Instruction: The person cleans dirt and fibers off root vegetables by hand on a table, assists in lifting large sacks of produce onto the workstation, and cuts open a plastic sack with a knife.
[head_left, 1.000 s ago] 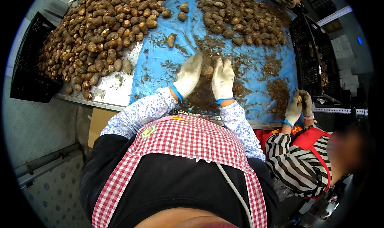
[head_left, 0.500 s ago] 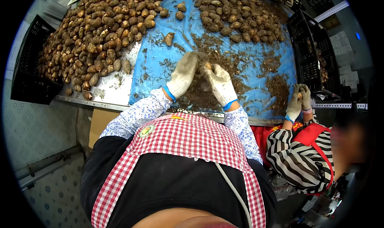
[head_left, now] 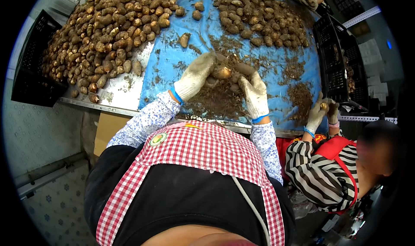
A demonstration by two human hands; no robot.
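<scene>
Blue sheeting (head_left: 169, 38) part-covers the metal surface (head_left: 122, 88); my left hand (head_left: 196, 74) grasps a taro tuber (head_left: 223, 73), best held firmly, steadily; my right hand's (head_left: 255, 92) grip I cannot tell.

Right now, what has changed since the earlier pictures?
The left hand moved left, the right hand right, widening the gap. The left now holds a tuber; a moment ago one was in the right. The left heap and far heap stayed put.

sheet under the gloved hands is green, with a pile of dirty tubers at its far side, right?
Not green: the head view shows a blue sheet under the gloved left hand and right hand, with the pile of dirty tubers at its far side.
</scene>
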